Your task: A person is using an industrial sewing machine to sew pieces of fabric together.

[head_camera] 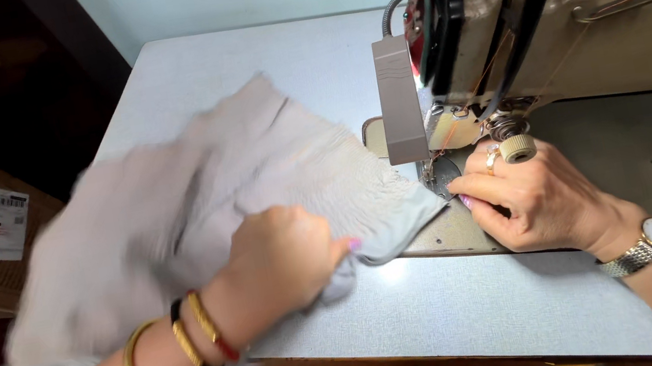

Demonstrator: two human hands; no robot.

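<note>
Gripping grey cloth (196, 206) edge, left hand (281, 258); right hand (526, 201) beside needle

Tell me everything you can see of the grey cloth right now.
The grey cloth is pale, thin and crinkled, with fine gathered ribs near its right end. It lies spread on the table, its left part blurred and hanging over the edge. The left hand grips its lower edge; its right corner reaches the sewing machine needle, beside the right hand.
</note>
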